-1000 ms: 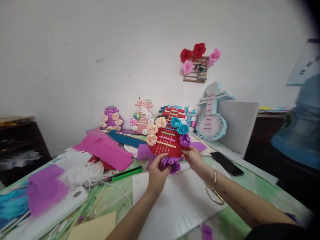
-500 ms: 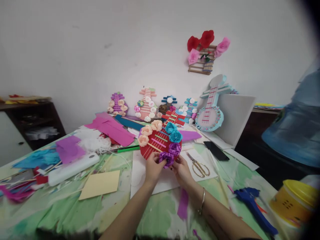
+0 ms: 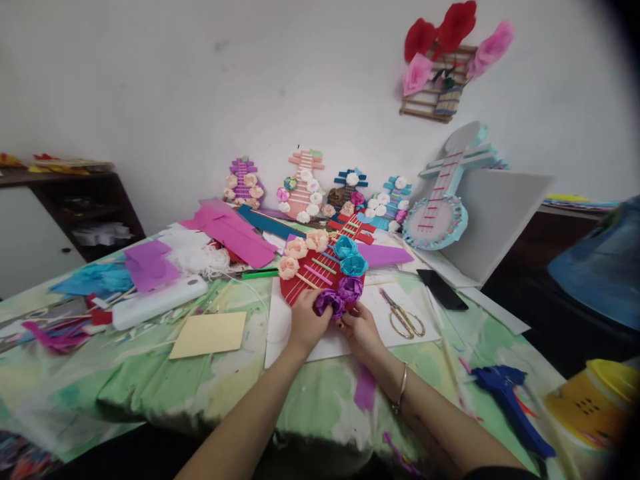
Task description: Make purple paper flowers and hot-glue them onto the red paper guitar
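Between my hands is a red cardboard lute-shaped craft (image 3: pixel 294 291), tilted up, with pale strings and coloured strips across its front. Peach paper flowers (image 3: pixel 296 248) run along its left side and blue ones (image 3: pixel 354 265) along its right. My left hand (image 3: pixel 306 323) is closed on the lower purple paper flower (image 3: pixel 330 301) at the craft's bottom edge. My right hand (image 3: pixel 361 331) pinches at the lower right of that flower, just below a second purple flower (image 3: pixel 350 288). Its fingertips are partly hidden, and whether they grip petal or board is unclear.
Gold-handled scissors (image 3: pixel 406 321) lie on white paper right of my hands. Farther right are a black phone (image 3: pixel 443 289), a blue glue gun (image 3: pixel 513 403) and a yellow tub (image 3: pixel 590 400). A cream paper sheet (image 3: pixel 209 335) and a white power strip (image 3: pixel 159 303) lie left. Similar crafts (image 3: pixel 301 187) stand behind.
The view has tilted down and swung slightly left. My hands remain at the lower purple flower, with the left fingers shifted a little over its left side.
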A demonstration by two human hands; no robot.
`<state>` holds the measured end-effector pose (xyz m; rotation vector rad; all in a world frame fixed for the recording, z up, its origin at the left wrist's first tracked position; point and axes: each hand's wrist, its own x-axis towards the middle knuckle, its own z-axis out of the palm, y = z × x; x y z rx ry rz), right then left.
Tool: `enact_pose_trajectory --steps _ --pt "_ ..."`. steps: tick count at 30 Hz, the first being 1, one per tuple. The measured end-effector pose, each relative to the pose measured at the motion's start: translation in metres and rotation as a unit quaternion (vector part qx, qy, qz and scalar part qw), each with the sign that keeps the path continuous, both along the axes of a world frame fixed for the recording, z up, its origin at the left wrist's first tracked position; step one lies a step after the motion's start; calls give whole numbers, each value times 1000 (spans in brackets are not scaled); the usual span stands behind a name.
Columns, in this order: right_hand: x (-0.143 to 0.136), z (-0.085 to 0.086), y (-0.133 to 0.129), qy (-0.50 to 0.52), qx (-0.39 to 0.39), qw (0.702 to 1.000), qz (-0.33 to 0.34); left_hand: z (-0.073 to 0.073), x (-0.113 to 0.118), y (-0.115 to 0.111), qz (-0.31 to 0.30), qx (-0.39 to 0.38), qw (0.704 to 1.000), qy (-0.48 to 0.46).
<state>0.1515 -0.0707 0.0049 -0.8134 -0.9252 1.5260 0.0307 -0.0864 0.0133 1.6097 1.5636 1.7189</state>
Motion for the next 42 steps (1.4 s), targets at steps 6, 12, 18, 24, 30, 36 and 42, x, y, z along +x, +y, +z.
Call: enact_pose_trajectory --steps 6,12,18,24,30,36,42 --pt "3 -3 4 -2 -25 1000 11 -4 -2 4 -38 -32 998 -26" --pt "2 -2 5 1 -36 999 13 0 -17 5 -164 -112 963 -184" --pt "1 -1 2 -9 -25 999 41 14 -42 12 -223 -184 955 -60" --pt "-1 -3 1 -11 -8 999 46 24 -37 30 -155 -176 970 63" --pt "0 -3 0 -17 4 998 53 22 -26 25 -99 -144 982 76" --pt "-2 -1 -2 -26 11 999 46 18 -17 14 -18 -96 995 26" --pt "-4 -1 -3 -30 15 999 39 16 -5 10 58 -42 996 46"
